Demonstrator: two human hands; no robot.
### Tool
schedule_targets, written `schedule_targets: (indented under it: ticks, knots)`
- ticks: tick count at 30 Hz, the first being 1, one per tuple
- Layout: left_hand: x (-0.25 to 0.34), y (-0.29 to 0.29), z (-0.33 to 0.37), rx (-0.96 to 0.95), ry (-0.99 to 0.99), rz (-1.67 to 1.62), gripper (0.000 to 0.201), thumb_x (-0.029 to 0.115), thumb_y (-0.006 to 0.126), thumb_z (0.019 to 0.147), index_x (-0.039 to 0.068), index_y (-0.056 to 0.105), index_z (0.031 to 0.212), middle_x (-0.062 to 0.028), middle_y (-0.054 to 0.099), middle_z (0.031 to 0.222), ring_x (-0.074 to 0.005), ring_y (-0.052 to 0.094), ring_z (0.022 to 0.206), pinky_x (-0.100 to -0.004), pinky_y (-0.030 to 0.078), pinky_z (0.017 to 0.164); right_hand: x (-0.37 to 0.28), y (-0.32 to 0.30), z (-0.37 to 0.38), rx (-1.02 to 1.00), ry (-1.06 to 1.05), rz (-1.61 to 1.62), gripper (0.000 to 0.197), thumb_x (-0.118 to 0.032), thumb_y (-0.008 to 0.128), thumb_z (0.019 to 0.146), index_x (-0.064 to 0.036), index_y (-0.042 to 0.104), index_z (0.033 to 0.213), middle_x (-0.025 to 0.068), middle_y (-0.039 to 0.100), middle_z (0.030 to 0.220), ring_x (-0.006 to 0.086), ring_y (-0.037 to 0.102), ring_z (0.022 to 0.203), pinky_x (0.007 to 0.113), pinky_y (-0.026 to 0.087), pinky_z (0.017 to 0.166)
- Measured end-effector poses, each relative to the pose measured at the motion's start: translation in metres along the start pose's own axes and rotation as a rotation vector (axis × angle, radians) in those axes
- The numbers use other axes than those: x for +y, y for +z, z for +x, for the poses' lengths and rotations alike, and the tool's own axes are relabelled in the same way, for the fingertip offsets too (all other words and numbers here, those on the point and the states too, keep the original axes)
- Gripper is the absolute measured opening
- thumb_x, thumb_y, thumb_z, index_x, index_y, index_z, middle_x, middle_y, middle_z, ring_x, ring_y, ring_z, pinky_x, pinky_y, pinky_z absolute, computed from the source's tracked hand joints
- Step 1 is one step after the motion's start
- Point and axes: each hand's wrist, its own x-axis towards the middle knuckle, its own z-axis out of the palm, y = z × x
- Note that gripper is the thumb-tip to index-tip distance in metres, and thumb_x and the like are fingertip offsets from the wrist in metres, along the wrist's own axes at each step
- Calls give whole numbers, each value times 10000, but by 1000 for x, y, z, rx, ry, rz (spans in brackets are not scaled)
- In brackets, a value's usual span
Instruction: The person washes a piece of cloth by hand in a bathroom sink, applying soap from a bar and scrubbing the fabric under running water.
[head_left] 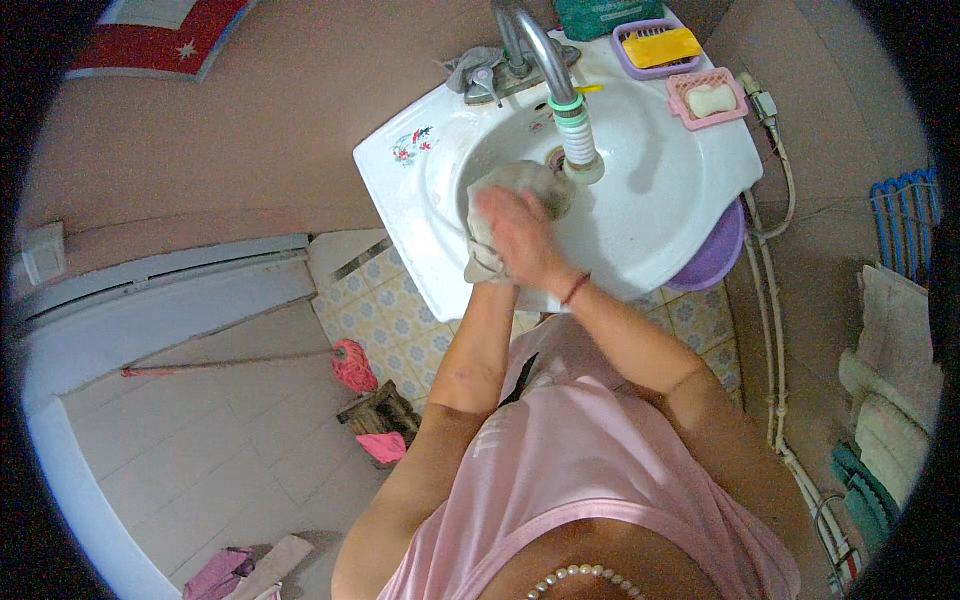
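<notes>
While both forearms reach over a white washbasin [655, 225], the right hand [522, 235] lies across a grey-white cloth [545, 185], its blurred fingers bent and gripping the fabric. The cloth is in the left part of the bowl, partly bunched beside the drain and extending toward the near rim. The left forearm [468, 355] runs up to the lower end of the cloth, where the left hand is covered; how far its fingers are spread, and whether they grasp anything, cannot be told. Just right of the cloth hangs the white-and-green nozzle [573, 130] of a curved metal tap [540, 50]. On the far right corner of the washbasin, a pink dish [686, 84] bears white soap [711, 100], beside a purple dish [655, 73] holding a yellow object [660, 47]. A purple basin [712, 255] shows below the right rim.
</notes>
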Motion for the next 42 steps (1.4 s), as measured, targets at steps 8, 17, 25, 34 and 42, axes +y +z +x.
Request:
schedule_targets:
  ticks: [8,17,25,34,42]
  knots:
    - [-8,2,-13,-105,-28,-1285,396,282,307,841,72,271,1175,-76,352,1153,-200,333,1059,-288,240,921,-23,10,-15,56,-25,123,315,-135,378,771,-7,437,1052,158,432,1094,301,349,1072,345,263,902]
    - [62,1,28,92,243,779,364,196,357,804,19,349,1123,-118,420,1109,-227,372,1047,-286,254,901,40,17,19,278,890,1262,396,-271,409,800,-22,406,1108,80,398,1144,179,384,1035,276,294,880]
    - [70,-3,36,49,-5,-280,378,195,238,846,-15,311,1152,-134,377,1161,-215,336,1090,-271,234,921,-8,7,14,257,888,1659,477,-410,375,805,-38,383,1104,90,434,1079,179,409,1002,284,348,834]
    - [18,-16,43,-17,-99,-1911,368,221,273,844,-16,369,1109,-121,423,1128,-219,415,1028,-328,287,918,-24,34,-14,344,480,872,520,-358,328,827,6,263,1193,151,310,1211,253,258,1139,307,167,947]
    - [49,3,20,104,-187,-1560,396,232,272,837,-23,327,1135,-146,360,1176,-268,322,1101,-341,234,949,17,6,14,72,1030,1507,421,-271,333,834,-12,310,1166,135,373,1150,211,363,1054,299,272,903]
